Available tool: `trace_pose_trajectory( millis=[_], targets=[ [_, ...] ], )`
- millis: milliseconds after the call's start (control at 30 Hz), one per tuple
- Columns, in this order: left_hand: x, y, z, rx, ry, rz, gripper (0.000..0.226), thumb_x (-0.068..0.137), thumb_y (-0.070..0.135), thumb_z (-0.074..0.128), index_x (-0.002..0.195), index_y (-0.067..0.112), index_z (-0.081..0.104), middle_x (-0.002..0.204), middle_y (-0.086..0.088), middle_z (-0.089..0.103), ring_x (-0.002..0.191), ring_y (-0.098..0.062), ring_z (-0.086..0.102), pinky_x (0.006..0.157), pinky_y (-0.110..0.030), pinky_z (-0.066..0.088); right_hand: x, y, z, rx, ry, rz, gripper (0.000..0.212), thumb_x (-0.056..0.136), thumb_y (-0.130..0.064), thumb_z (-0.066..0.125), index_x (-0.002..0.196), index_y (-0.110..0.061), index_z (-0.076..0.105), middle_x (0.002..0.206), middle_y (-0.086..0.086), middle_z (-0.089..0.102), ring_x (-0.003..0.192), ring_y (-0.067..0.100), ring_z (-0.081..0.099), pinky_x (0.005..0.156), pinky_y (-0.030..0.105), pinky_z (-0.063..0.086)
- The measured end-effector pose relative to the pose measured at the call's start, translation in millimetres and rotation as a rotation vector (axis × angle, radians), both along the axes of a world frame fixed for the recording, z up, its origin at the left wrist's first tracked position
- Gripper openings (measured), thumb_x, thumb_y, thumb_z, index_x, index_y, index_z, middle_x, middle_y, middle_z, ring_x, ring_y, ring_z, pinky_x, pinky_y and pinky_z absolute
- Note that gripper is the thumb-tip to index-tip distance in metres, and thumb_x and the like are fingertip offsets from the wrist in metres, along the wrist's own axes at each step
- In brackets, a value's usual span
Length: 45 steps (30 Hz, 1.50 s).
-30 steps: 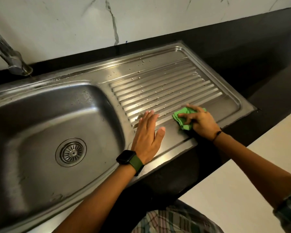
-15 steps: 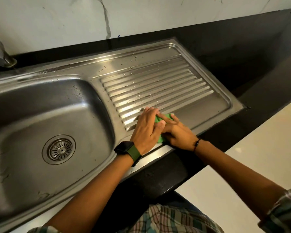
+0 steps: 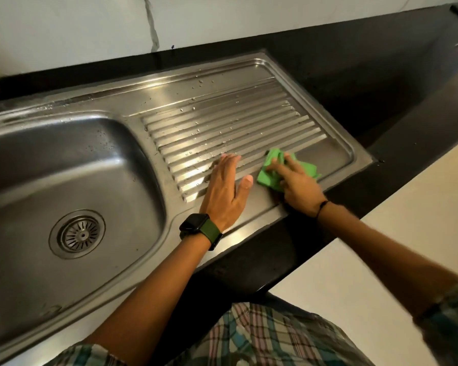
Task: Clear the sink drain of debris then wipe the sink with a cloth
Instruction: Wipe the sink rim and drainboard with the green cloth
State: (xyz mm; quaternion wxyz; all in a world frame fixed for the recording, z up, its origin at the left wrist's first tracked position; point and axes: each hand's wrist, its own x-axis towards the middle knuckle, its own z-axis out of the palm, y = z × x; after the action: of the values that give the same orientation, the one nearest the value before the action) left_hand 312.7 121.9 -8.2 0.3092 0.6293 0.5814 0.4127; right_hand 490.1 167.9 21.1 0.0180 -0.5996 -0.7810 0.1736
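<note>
The left hand (image 3: 224, 192) lies flat and open, fingers spread a little, on the near end of the ribbed drainboard (image 3: 222, 122). Just to its right, the right hand (image 3: 296, 184) presses down on a crumpled green cloth (image 3: 269, 177), fingers splayed over it, at the drainboard's near right part. Water drops dot the ribs farther back. To the left, the sink (image 3: 64, 159) basin holds only its round drain strainer (image 3: 78, 233); whether debris sits there I cannot tell.

The right hand (image 3: 298, 184) pressed a green cloth (image 3: 269, 178) onto the steel drainboard (image 3: 249, 122); the left hand (image 3: 224, 192) lay flat just beside it, near the sink basin (image 3: 50, 167) with its drain strainer (image 3: 77, 233)
</note>
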Motion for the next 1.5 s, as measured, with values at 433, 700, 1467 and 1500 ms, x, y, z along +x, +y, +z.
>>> trace_pose_trajectory(
  millis=[433,700,1467,1500],
  targets=[
    [22.8,55.6,-2.1,0.090,0.348,-0.220,0.080,0.084,0.062,0.014,0.140,0.007,0.031,0.151,-0.017,0.026,0.143,-0.025,0.014,0.116,-0.037,0.008,61.2,34.9,-4.4,0.118,-0.090,-0.079,0.053,0.093,-0.016,0.047,0.142,-0.027,0.032,0.157,0.008,0.017,0.146,0.027,0.001,0.116,0.050,-0.002],
    [25.0,55.2,-2.2,0.086,0.413,-0.180,0.076,0.084,0.054,0.015,0.139,0.005,0.032,0.149,-0.020,0.029,0.143,-0.029,0.017,0.115,-0.037,0.009,94.3,74.8,-2.1,0.061,-0.090,-0.280,0.047,0.098,-0.015,0.035,0.144,-0.019,0.027,0.157,0.012,0.015,0.146,0.026,-0.002,0.116,0.048,-0.005],
    [19.2,39.0,12.2,0.000,0.379,0.041,0.065,0.088,0.044,0.017,0.135,0.005,0.039,0.150,-0.015,0.030,0.144,-0.025,0.015,0.116,-0.031,0.002,92.6,84.4,-6.4,0.070,-0.141,-0.341,0.072,0.085,-0.007,0.039,0.148,-0.027,0.011,0.159,-0.004,0.001,0.145,0.022,-0.013,0.116,0.054,-0.009],
    [18.4,36.8,12.9,-0.016,0.368,0.068,0.060,0.089,0.041,0.020,0.135,0.006,0.039,0.150,-0.015,0.029,0.144,-0.024,0.014,0.116,-0.030,0.001,93.1,86.5,-8.0,0.075,-0.148,-0.339,0.071,0.085,-0.007,0.039,0.148,-0.026,0.011,0.159,-0.004,0.002,0.145,0.022,-0.014,0.116,0.053,-0.009]
  ],
)
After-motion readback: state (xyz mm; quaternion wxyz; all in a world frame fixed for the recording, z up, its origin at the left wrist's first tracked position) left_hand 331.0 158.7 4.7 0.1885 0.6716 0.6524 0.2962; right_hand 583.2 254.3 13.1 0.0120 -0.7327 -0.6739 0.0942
